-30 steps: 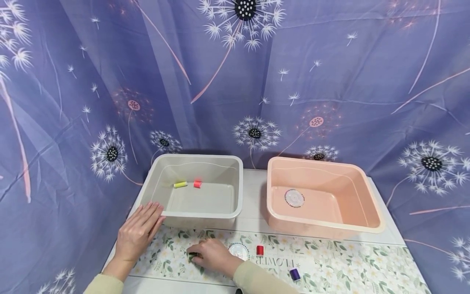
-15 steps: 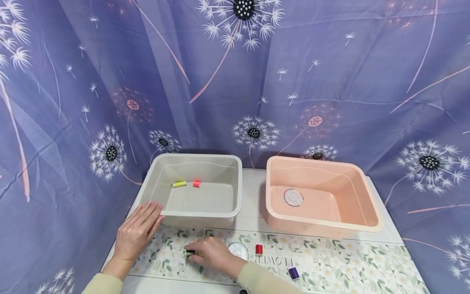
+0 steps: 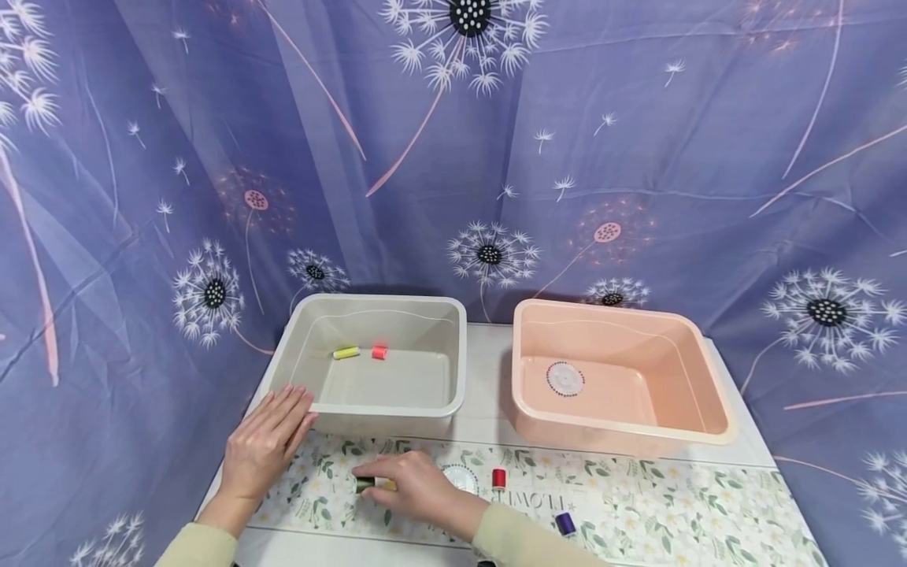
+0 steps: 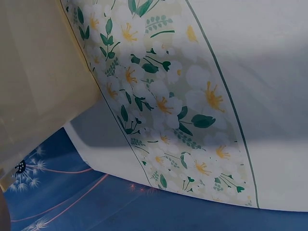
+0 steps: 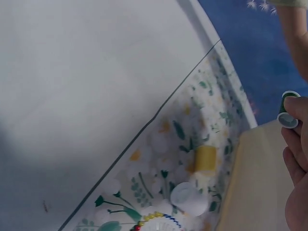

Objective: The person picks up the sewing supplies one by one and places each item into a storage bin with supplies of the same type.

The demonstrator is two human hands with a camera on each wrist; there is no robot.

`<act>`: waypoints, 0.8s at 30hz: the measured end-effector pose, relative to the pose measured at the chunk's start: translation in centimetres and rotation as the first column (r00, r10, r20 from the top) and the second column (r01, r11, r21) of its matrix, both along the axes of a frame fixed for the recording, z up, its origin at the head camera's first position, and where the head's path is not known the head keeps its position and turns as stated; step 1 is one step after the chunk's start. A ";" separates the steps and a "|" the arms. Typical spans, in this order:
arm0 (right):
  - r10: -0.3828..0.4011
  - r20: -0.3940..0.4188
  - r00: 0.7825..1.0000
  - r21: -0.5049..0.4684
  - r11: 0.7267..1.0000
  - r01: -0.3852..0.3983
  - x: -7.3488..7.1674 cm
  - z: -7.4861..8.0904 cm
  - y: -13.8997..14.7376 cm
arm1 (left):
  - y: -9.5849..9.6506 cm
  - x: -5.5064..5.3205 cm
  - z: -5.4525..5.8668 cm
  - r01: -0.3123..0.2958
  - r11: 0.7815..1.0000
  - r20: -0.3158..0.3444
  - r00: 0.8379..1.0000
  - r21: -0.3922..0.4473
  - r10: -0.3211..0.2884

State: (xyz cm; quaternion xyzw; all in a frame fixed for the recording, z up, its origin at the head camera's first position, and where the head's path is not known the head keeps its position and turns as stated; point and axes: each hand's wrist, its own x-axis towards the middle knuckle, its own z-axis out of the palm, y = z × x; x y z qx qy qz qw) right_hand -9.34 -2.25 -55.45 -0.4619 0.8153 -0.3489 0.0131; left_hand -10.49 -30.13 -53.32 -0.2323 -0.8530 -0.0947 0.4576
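Observation:
In the head view my left hand (image 3: pixel 260 449) lies with straight fingers over the front left corner of the grey bin (image 3: pixel 390 410). My right hand (image 3: pixel 421 488) pinches a dark green thread spool (image 3: pixel 364 484) between thumb and fingers, above the flowered strip. The right wrist view shows this green spool (image 5: pixel 288 109) from its white end. Below it on the cloth are a yellow spool (image 5: pixel 205 160) and a white spool (image 5: pixel 189 198). A pin wheel (image 3: pixel 462 479) lies partly behind the right hand. Further right are a red spool (image 3: pixel 499 479) and a purple spool (image 3: pixel 564 524).
Inside the grey bin lie a yellow spool (image 3: pixel 346 353) and a pinkish-red spool (image 3: pixel 379 352). The pink bin (image 3: pixel 623 431) to the right contains another pin wheel (image 3: pixel 565 379). A dandelion-print curtain (image 3: pixel 489 157) hangs behind and beside the table.
My right hand has shifted slightly with the green spool, which now shows more clearly beyond the fingertips. The left hand has stayed on the bin corner.

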 end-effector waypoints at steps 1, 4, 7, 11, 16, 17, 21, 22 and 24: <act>0.004 0.007 1.000 -0.010 1.000 -0.004 0.1 0.3 0.1 | 0.0 0.0 0.0 0.001 1.000 -0.001 1.000 0.001 -0.001; 0.013 0.018 1.000 -0.034 0.999 -0.013 0.3 1.1 0.3 | 0.0 0.0 0.0 0.004 1.000 -0.005 1.000 0.004 -0.004; 0.021 0.025 0.999 -0.055 0.998 -0.020 0.5 1.8 0.5 | 0.0 0.0 0.0 0.006 1.000 -0.005 1.000 0.005 -0.006; 0.038 0.054 0.998 -0.112 0.993 -0.032 0.6 2.7 0.9 | 0.1 0.0 0.1 0.003 1.000 0.004 1.000 0.006 -0.003; 0.031 0.081 0.996 -0.174 0.985 -0.016 0.5 4.1 1.2 | 0.1 0.0 0.1 0.001 1.000 0.013 1.000 0.006 -0.001; 0.024 0.065 0.998 -0.180 0.984 -0.012 0.4 4.4 1.3 | 0.1 0.0 0.1 0.001 1.000 0.012 1.000 0.006 -0.001; 0.018 0.024 1.000 -0.214 0.977 -0.012 0.0 5.5 1.6 | 0.1 0.0 0.0 0.003 1.000 0.009 1.000 0.005 -0.003; 0.019 0.022 1.000 -0.220 0.975 -0.014 -0.1 5.8 1.6 | 0.1 0.0 0.0 0.003 1.000 0.007 1.000 0.005 -0.003; 0.021 0.022 1.000 -0.227 0.974 -0.015 -0.4 6.3 1.8 | 0.1 0.0 0.0 0.004 1.000 0.005 1.000 0.006 -0.004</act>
